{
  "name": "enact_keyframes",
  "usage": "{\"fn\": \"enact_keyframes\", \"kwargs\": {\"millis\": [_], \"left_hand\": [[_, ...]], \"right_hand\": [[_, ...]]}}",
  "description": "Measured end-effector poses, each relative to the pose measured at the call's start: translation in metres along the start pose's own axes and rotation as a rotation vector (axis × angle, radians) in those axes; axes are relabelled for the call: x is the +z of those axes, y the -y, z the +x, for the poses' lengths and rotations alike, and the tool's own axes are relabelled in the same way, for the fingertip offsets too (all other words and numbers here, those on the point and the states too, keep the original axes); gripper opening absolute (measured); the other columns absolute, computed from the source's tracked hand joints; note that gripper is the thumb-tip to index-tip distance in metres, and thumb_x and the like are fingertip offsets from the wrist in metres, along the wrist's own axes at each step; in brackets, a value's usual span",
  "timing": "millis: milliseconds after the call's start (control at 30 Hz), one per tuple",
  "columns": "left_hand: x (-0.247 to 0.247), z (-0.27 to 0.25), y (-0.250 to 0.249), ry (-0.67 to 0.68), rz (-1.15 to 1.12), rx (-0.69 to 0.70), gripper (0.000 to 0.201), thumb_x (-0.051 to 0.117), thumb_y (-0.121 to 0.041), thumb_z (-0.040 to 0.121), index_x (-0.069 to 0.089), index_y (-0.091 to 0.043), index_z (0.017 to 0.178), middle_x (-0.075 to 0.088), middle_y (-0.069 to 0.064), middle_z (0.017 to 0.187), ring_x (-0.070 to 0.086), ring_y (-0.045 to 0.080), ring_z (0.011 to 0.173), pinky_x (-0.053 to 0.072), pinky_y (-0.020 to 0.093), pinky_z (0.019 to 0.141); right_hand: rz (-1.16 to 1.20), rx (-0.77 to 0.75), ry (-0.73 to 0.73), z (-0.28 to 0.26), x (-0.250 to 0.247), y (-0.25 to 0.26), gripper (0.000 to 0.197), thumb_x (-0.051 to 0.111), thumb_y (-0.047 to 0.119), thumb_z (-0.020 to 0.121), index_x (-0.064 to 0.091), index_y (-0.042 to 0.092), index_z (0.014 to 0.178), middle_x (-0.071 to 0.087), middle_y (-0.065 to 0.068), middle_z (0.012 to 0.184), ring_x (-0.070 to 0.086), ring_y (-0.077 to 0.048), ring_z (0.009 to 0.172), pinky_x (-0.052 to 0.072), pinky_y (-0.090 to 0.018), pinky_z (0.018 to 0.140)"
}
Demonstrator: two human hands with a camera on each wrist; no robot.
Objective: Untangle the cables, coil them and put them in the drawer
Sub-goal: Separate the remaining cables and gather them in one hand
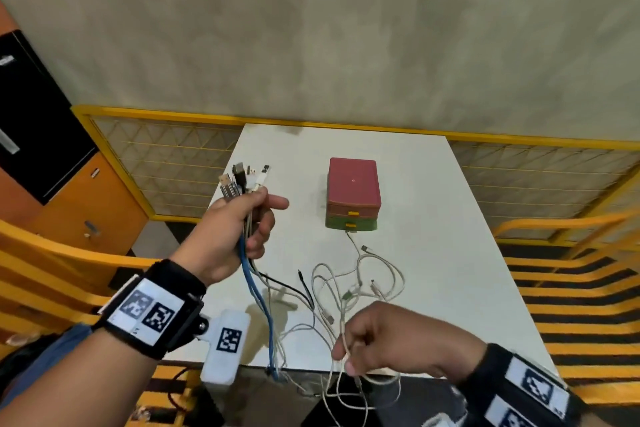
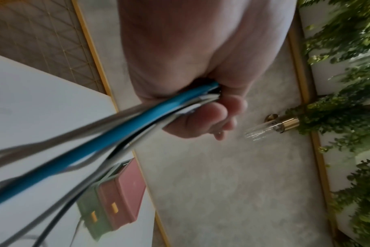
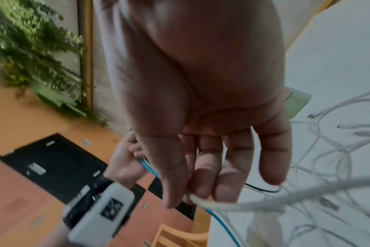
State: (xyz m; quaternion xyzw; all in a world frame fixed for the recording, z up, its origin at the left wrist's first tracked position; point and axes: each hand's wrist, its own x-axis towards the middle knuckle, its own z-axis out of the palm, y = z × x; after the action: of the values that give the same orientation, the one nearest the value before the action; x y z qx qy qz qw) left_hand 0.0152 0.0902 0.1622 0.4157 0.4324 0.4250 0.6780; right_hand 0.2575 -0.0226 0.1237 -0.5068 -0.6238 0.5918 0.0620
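My left hand (image 1: 242, 229) is raised over the table's left side and grips a bundle of cables (image 1: 246, 215) just below their plugs (image 1: 239, 177), which stick up above the fist. A blue cable (image 1: 258, 298) (image 2: 108, 143) and black and white ones hang from it. A tangle of white cables (image 1: 349, 288) lies on the white table (image 1: 450, 218). My right hand (image 1: 367, 340) hovers at the near edge and pinches a white cable (image 3: 211, 204) between thumb and fingers. A small drawer box (image 1: 352, 194) with a red top and green lower drawer stands mid-table, both drawers closed.
Orange chairs (image 1: 571, 288) flank the table on both sides. A yellow-framed mesh fence (image 1: 166, 152) runs behind it. An orange cabinet with a black panel (image 1: 38, 135) stands at the left. Cable loops hang over the near table edge (image 1: 343, 399).
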Motion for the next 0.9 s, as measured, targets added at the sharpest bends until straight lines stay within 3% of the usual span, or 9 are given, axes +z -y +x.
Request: {"fn": "enact_keyframes", "kwargs": {"millis": [67,133,233,333,433,500,600,767,900], "left_hand": [[0.003,0.001,-0.004,0.013,0.030,0.010,0.038,0.044,-0.029,0.103,0.071,-0.002,0.098,0.047,0.006,0.059,0.032,0.013,0.040,0.026,0.024,0.041],[0.008,0.001,-0.002,0.040,0.065,0.009,0.037,0.045,-0.028,0.103,0.071,-0.002,0.099,0.048,0.007,0.060,0.035,0.014,0.041,0.029,0.025,0.043],[0.017,0.001,0.005,0.078,0.124,-0.002,0.037,0.044,-0.027,0.103,0.071,-0.002,0.098,0.052,0.006,0.060,0.040,0.015,0.043,0.035,0.027,0.045],[0.026,0.002,0.013,0.100,0.143,-0.007,0.037,0.044,-0.026,0.103,0.071,-0.002,0.098,0.057,0.009,0.063,0.048,0.018,0.046,0.039,0.030,0.049],[0.031,0.004,0.017,0.111,0.114,-0.029,0.037,0.045,-0.026,0.103,0.070,0.000,0.099,0.060,0.012,0.067,0.053,0.021,0.048,0.042,0.031,0.052],[0.032,0.004,0.018,0.121,0.119,-0.043,0.037,0.045,-0.026,0.103,0.070,0.001,0.100,0.061,0.013,0.068,0.054,0.020,0.048,0.043,0.030,0.048],[0.033,0.004,0.019,0.161,0.160,-0.070,0.037,0.046,-0.027,0.103,0.071,0.000,0.098,0.063,0.013,0.069,0.050,0.019,0.043,0.040,0.026,0.040],[0.036,0.004,0.019,0.192,0.216,-0.096,0.036,0.047,-0.028,0.102,0.071,-0.002,0.096,0.064,0.014,0.071,0.052,0.020,0.044,0.042,0.027,0.040],[0.034,0.005,0.019,0.149,0.197,-0.095,0.036,0.047,-0.027,0.103,0.071,-0.002,0.096,0.064,0.012,0.071,0.053,0.019,0.046,0.043,0.027,0.042]], "right_hand": [[-0.144,0.025,0.045,0.009,0.006,-0.008,0.017,0.077,0.024,0.074,0.069,0.038,0.068,0.072,0.000,0.085,0.067,-0.016,0.079,0.046,-0.029,0.073],[-0.294,0.042,0.081,0.021,0.016,-0.017,0.013,0.077,0.028,0.074,0.071,0.036,0.082,0.073,0.005,0.092,0.066,-0.011,0.079,0.048,-0.028,0.075],[-0.406,0.086,0.181,0.034,0.028,-0.026,0.032,0.074,0.032,0.077,0.070,0.030,0.109,0.073,0.010,0.098,0.068,-0.012,0.095,0.050,-0.028,0.086],[-0.389,0.119,0.229,0.046,0.020,-0.033,0.027,0.069,0.035,0.079,0.072,0.031,0.106,0.075,0.009,0.100,0.068,-0.010,0.095,0.051,-0.030,0.092],[-0.186,0.105,0.100,0.057,-0.002,-0.039,0.015,0.058,0.021,0.083,0.073,0.024,0.088,0.074,0.003,0.086,0.067,-0.009,0.074,0.051,-0.026,0.072],[-0.072,0.078,-0.169,0.067,-0.019,-0.042,0.015,0.058,0.018,0.085,0.072,0.014,0.086,0.074,0.000,0.080,0.065,-0.009,0.068,0.049,-0.025,0.062],[-0.094,0.018,-0.485,0.095,-0.033,-0.049,0.015,0.056,0.018,0.087,0.068,0.013,0.082,0.071,0.002,0.081,0.066,-0.014,0.073,0.056,-0.036,0.074],[-0.501,0.054,-0.289,0.145,-0.007,-0.064,0.016,0.053,0.023,0.087,0.068,0.022,0.092,0.068,0.000,0.101,0.066,-0.025,0.095,0.054,-0.033,0.081],[-0.844,0.104,-0.289,0.160,0.017,-0.088,0.027,0.049,0.018,0.089,0.065,0.023,0.110,0.066,-0.009,0.108,0.066,-0.035,0.099,0.046,-0.033,0.069]]}}
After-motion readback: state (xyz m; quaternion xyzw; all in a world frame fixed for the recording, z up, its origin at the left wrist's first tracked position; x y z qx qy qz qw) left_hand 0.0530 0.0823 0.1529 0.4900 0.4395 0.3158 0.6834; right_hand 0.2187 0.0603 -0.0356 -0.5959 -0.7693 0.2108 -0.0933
